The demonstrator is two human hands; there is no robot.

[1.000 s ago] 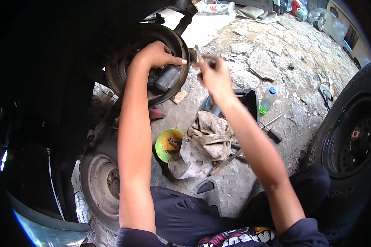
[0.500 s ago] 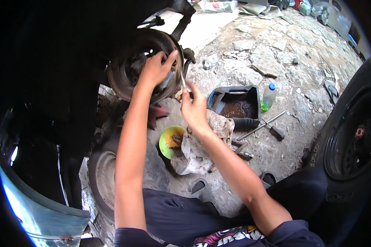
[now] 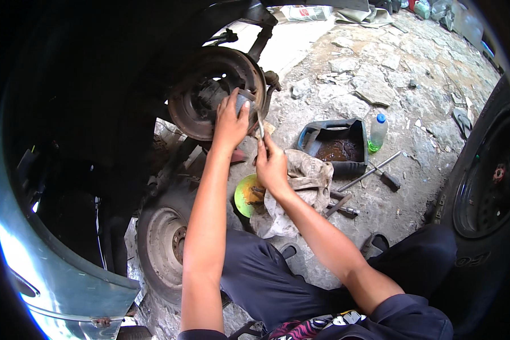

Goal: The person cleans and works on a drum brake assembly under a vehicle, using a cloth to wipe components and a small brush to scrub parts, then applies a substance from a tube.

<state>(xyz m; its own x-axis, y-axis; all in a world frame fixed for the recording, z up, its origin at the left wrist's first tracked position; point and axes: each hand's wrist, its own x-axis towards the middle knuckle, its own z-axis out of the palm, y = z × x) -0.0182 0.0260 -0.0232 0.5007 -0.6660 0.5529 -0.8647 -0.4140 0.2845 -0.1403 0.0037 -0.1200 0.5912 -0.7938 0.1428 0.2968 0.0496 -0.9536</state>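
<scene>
The rusty round brake backing plate [image 3: 188, 126] hangs beneath the car's dark underside. In front of its right side my left hand [image 3: 231, 122] is closed round a grey curved piece [image 3: 244, 101] with a dark upper edge; its kind does not show clearly. My right hand [image 3: 272, 168] pinches a slim pale metal tool [image 3: 260, 126], which points up along the plate's right rim, beside the grey piece. Its tip is hard to make out. Below my right hand lie a stained cloth [image 3: 306, 171] and a yellow-green bowl [image 3: 244, 208] with dark parts in it.
A cut-open dark container [image 3: 352, 168] with brown liquid stands to the right, beside a blue-capped bottle [image 3: 378, 134]. A long-handled metal tool [image 3: 375, 171] and other tools lie near it. One tyre [image 3: 167, 249] rests at left, another wheel [image 3: 484, 187] stands at right.
The view has shifted, so the scene sits further right and slightly lower. My left hand has come down from the plate's top and now grasps the grey piece. My right hand keeps its tool.
</scene>
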